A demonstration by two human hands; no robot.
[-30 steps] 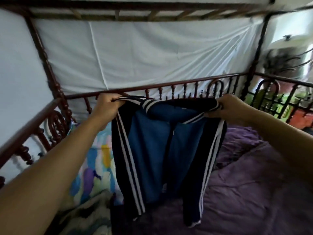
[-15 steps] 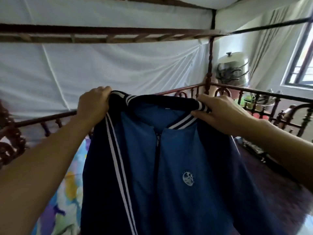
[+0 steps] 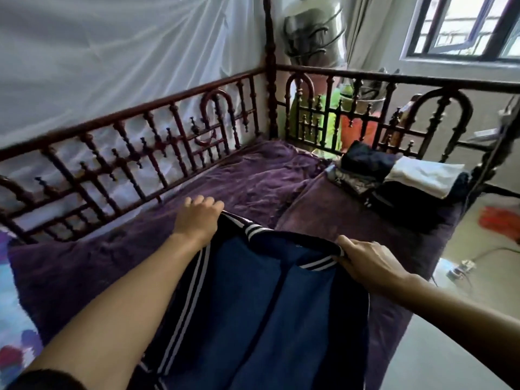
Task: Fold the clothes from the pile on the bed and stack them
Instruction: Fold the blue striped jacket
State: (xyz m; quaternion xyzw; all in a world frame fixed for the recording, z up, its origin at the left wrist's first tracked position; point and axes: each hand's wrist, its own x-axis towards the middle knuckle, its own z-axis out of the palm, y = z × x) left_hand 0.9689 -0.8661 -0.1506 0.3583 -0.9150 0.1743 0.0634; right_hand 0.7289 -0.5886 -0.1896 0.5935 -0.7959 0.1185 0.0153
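**Jacket held by the collar over the bed**

Through the head camera I see both arms reaching forward over the bed (image 3: 323, 209), which is covered with a purple blanket (image 3: 247, 184). The left grip (image 3: 198, 220) has its fingers curled over the jacket (image 3: 267, 305) at the shoulder, just beside the striped collar. The right grip (image 3: 365, 263) pinches the other end of the collar, thumb on the white-striped rib, fingers on top. Between the two, the collar is stretched out, and the blue front with its zip faces me. A dark sleeve with white stripes runs down under my left forearm. The jacket's lower part leaves the bottom of the picture, so I cannot tell whether it lies on the blanket or hangs clear.

The stack of folded clothes (image 3: 374, 178) sits at the far right corner of the bed, well apart from the jacket, with a white folded piece (image 3: 425, 178) on top at its right end. A carved wooden rail (image 3: 140, 153) runs round the far sides, with white netting (image 3: 112, 52) behind it. A window (image 3: 464, 29) is at upper right, and a patterned sheet (image 3: 11, 319) shows at the left edge.
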